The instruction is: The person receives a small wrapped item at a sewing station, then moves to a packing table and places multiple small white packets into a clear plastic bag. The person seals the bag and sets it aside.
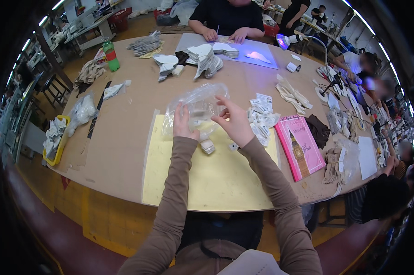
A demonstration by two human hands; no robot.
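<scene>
A clear plastic bag [198, 97] lies crumpled at the far edge of the yellow sheet [230, 183]. My left hand [183, 123] rests against its left side with the fingers stretched out. At the bag's right side, my right hand [234, 120] is curved, thumb and fingers apart. Whether it touches the plastic I cannot tell. Something pale shows through the bag, too blurred to name. Just nearer than the bag, between my wrists, sits a small whitish bundle [207, 146]. A pile of small white labels [262, 117] spreads to the right of my right hand.
To the right lie a pink notebook [302, 149], a dark cloth [318, 130] and cream gloves [292, 94]. Stacked white glove-shaped pieces [202, 59] stand ahead, before a person at a lit board [257, 57]. A green bottle [110, 56] and a yellow basket [56, 140] are leftward.
</scene>
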